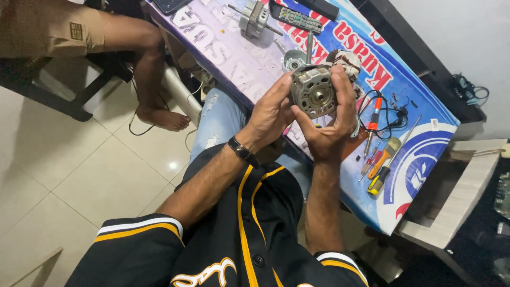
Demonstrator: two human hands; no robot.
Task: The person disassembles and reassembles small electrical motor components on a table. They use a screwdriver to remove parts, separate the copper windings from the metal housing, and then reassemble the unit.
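a home repair corner: tiled floor (106, 180), banner-covered table (425, 159) strewn with screwdrivers (383, 165), motor parts (254, 18), a remote (300, 20).

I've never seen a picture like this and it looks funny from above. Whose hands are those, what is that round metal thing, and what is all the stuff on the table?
The camera sits on a person's head and looks down, so you see their own arms. Both hands, the left hand and the right hand, hold a small electric motor, a round grey metal piece with a shaft sticking out. Beneath it is a table covered with a colourful printed sheet. On it lie screwdrivers, a tester with black wires, a remote control and another motor part. At the top left another person's bare leg shows beside a chair.
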